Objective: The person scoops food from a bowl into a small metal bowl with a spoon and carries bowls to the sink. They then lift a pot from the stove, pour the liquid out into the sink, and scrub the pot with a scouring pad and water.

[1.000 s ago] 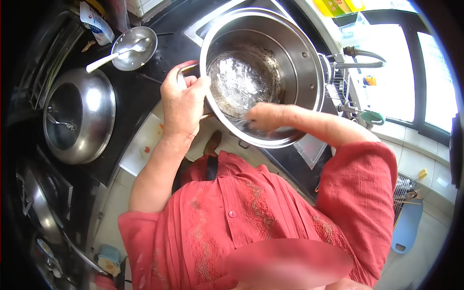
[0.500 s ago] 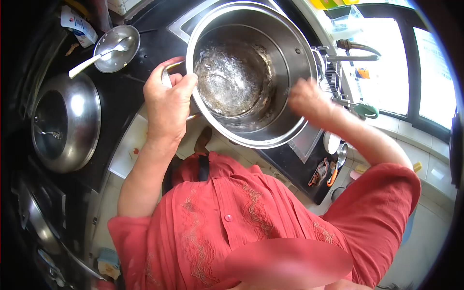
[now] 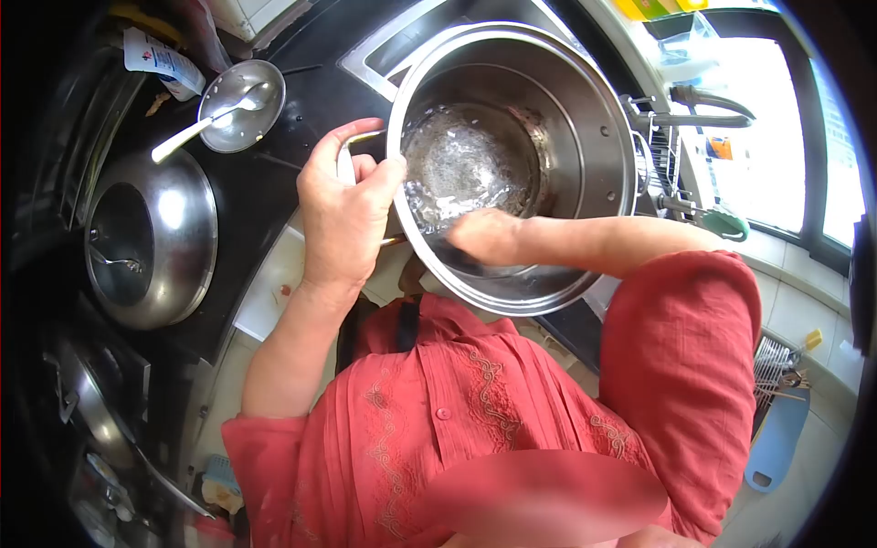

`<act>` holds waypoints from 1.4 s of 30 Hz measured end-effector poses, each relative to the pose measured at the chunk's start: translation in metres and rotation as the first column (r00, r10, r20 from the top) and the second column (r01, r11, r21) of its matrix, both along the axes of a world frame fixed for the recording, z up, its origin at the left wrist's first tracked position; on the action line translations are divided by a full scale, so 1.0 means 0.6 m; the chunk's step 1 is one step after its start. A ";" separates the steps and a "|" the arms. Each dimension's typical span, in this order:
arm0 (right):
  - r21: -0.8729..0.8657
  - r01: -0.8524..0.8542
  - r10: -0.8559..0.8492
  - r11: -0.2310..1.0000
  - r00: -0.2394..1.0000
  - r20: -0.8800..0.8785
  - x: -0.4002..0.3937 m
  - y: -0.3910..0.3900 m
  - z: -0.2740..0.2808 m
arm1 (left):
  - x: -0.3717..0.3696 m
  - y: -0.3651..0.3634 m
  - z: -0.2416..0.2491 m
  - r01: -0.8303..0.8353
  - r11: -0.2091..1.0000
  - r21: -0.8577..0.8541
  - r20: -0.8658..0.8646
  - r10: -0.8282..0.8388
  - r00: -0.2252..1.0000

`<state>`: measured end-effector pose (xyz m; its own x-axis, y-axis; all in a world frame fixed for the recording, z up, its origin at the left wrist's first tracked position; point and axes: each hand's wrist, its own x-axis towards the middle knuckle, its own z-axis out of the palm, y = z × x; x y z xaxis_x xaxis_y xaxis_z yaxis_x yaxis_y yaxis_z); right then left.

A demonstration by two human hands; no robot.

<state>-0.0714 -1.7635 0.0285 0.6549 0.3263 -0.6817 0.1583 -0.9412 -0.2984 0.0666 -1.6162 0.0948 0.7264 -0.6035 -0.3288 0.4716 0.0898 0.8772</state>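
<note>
One large stainless steel stockpot (image 3: 585, 119) sits tilted toward the person at about 1 o'clock from the frame's centre, over the sink edge, with shallow water glinting on its bottom. The left hand (image 3: 343, 215), at 10 o'clock from the centre, has its fingers wrapped around the one pot handle (image 3: 352, 146) that shows, thumb lying along the rim. The right hand (image 3: 489, 236) reaches down inside the pot against the near wall; its fingers are curled, but whether they hold anything I cannot tell, since they are blurred and partly hidden by the rim.

On the black counter (image 3: 283, 110) there are two round steel pieces. One small lid (image 3: 242, 91) lies upside down at 11 o'clock with a single white-handled spoon (image 3: 196, 128) resting across it. One large domed lid (image 3: 151, 237) lies at 9 o'clock. A white packet (image 3: 163, 60) lies just beyond the small lid. One tap (image 3: 699, 100) stands at 2 o'clock, just beside the pot's far rim. A blue cutting board (image 3: 776, 438) hangs at 4 o'clock. The person wears a red embroidered shirt (image 3: 457, 429).
</note>
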 end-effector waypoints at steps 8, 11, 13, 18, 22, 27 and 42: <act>-0.513 0.226 0.169 0.828 0.772 0.612 0.128 -0.136 -0.082 | 0.010 0.005 0.005 0.071 0.992 0.105 0.083 -0.080 0.993; -0.539 0.016 0.203 0.842 0.917 0.344 0.009 -0.214 -0.096 | 0.006 0.004 -0.001 0.037 0.997 0.072 0.074 -0.043 0.996; -0.341 0.060 0.013 0.938 0.978 0.210 -0.039 -0.169 -0.081 | 0.002 0.003 -0.003 0.025 0.997 0.071 0.085 -0.031 0.996; 0.186 0.559 -0.565 0.808 0.825 -0.029 0.047 -0.060 -0.015 | -0.003 -0.003 0.004 0.009 0.999 0.044 0.033 -0.010 0.999; 0.686 0.486 -0.831 0.542 0.433 0.350 0.112 -0.047 0.004 | -0.008 -0.006 0.002 -0.008 0.998 0.070 0.038 0.005 0.999; 0.768 0.272 -0.803 0.580 0.349 0.483 0.113 0.005 0.096 | -0.004 -0.007 -0.004 -0.038 0.987 0.154 0.117 0.020 0.993; -0.078 0.713 -0.169 0.697 0.270 0.948 -0.159 -0.121 0.187 | 0.013 0.003 -0.007 0.024 0.989 0.148 0.108 -0.040 0.993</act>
<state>-0.1670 -1.8359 0.1407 0.8505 -0.3587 0.3848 -0.4352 -0.8907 0.1316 0.0746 -1.6145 0.0908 0.7440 -0.5785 -0.3344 0.3720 -0.0571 0.9265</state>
